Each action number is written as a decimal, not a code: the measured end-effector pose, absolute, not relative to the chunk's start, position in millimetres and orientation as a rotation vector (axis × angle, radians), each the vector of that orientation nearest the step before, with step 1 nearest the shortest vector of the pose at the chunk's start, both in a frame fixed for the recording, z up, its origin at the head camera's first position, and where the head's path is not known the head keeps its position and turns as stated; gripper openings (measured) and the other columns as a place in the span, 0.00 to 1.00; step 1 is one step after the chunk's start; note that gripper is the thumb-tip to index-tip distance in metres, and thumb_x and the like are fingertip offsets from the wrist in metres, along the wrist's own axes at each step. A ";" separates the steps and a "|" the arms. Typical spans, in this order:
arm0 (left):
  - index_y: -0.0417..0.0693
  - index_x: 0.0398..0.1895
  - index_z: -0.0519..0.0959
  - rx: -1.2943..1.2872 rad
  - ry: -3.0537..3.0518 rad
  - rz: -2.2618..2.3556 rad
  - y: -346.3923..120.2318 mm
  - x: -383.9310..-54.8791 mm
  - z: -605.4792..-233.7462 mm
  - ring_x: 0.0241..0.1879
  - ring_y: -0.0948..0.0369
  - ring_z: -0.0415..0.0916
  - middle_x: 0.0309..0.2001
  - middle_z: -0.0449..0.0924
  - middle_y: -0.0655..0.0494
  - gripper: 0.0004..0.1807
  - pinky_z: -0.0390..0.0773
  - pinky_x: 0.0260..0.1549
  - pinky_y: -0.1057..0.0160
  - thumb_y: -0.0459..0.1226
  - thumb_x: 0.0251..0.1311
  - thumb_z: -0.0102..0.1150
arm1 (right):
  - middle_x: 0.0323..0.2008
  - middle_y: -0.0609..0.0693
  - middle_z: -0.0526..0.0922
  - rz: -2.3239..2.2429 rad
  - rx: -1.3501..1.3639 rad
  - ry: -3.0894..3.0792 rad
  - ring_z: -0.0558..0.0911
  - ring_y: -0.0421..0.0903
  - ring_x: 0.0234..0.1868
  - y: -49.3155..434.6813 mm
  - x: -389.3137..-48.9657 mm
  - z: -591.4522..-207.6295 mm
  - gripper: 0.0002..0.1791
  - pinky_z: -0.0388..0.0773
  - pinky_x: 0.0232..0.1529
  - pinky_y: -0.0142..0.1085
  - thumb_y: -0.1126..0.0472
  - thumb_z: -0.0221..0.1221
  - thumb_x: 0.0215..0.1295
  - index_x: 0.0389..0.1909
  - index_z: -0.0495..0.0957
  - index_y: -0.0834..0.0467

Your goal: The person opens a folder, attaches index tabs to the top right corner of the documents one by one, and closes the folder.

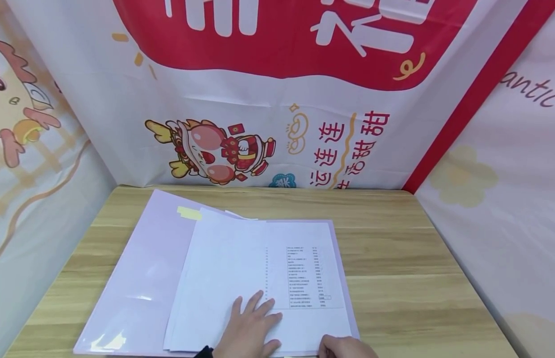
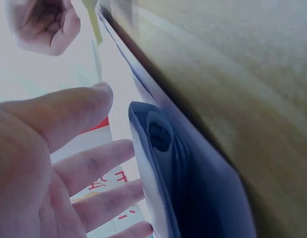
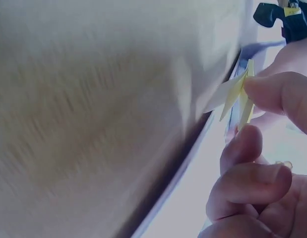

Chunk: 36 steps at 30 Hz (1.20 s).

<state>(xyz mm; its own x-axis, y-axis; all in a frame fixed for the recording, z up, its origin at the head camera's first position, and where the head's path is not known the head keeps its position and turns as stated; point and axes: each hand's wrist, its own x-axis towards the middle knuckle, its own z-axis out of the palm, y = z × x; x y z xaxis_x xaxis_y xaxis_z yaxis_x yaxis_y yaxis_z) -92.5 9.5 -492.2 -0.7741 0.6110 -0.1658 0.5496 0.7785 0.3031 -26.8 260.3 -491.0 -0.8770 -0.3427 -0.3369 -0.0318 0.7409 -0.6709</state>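
Observation:
A lavender folder (image 1: pixel 129 293) lies open on the table, with white sheets (image 1: pixel 223 258) over its right side; the top sheet has a printed table of text. My left hand (image 1: pixel 249 323) rests on these sheets with its fingers spread. In the left wrist view the fingers (image 2: pixel 103 163) are straight, and the page edges curl up in a fold (image 2: pixel 160 131) beside them. At the sheets' lower right, my right hand (image 1: pixel 344 346) pinches yellow sticky notes (image 3: pixel 246 94) between thumb and finger, their leaves fanned apart. The other fingers (image 3: pixel 247 183) are curled.
Yellow sticky tabs (image 1: pixel 189 213) stick out at the sheets' upper left corner. Wooden tabletop (image 1: pixel 402 278) extends on both sides of the folder. Printed cloth (image 1: pixel 357 164) hangs behind the table, with more cloth along both sides.

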 end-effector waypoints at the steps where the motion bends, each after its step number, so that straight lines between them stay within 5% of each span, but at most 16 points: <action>1: 0.60 0.58 0.83 0.896 2.714 0.356 10.2 -92.3 -491.5 0.72 0.43 0.62 0.67 0.76 0.53 0.28 0.60 0.64 0.29 0.58 0.56 0.69 | 0.16 0.34 0.71 -0.950 -0.286 2.512 0.70 0.31 0.19 260.8 -27.9 -488.3 0.09 0.68 0.22 0.28 0.57 0.69 0.58 0.25 0.77 0.48; 19: 0.58 0.57 0.84 0.883 2.748 0.447 12.0 -95.1 -468.9 0.70 0.44 0.66 0.62 0.79 0.52 0.24 0.61 0.66 0.32 0.54 0.59 0.69 | 0.18 0.34 0.66 -0.739 -0.407 3.005 0.63 0.30 0.17 280.7 -64.9 -408.2 0.17 0.63 0.19 0.26 0.60 0.76 0.52 0.33 0.75 0.49; 31: 0.48 0.68 0.75 0.784 2.608 1.129 23.1 -119.4 -427.4 0.56 0.56 0.80 0.59 0.82 0.52 0.30 0.82 0.52 0.50 0.49 0.65 0.67 | 0.18 0.36 0.65 -0.566 -0.458 3.111 0.60 0.32 0.15 269.0 -84.2 -388.5 0.19 0.58 0.17 0.27 0.57 0.78 0.51 0.35 0.76 0.50; 36: 0.47 0.64 0.77 0.663 2.372 1.471 31.1 -132.4 -422.6 0.45 0.61 0.82 0.48 0.84 0.54 0.27 0.84 0.38 0.63 0.50 0.68 0.64 | 0.19 0.37 0.67 -0.527 -0.467 3.160 0.60 0.33 0.16 262.6 -87.9 -382.1 0.19 0.58 0.18 0.27 0.55 0.79 0.51 0.37 0.77 0.50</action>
<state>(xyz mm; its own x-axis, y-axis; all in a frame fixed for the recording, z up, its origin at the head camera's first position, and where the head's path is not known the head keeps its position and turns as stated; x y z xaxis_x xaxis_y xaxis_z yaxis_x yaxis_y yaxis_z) -132.4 31.1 -422.6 -0.8580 0.5135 0.0098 0.2368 0.3787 0.8947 -87.9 262.6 -382.1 -0.9538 -0.2655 0.1407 -0.2967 0.9056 -0.3030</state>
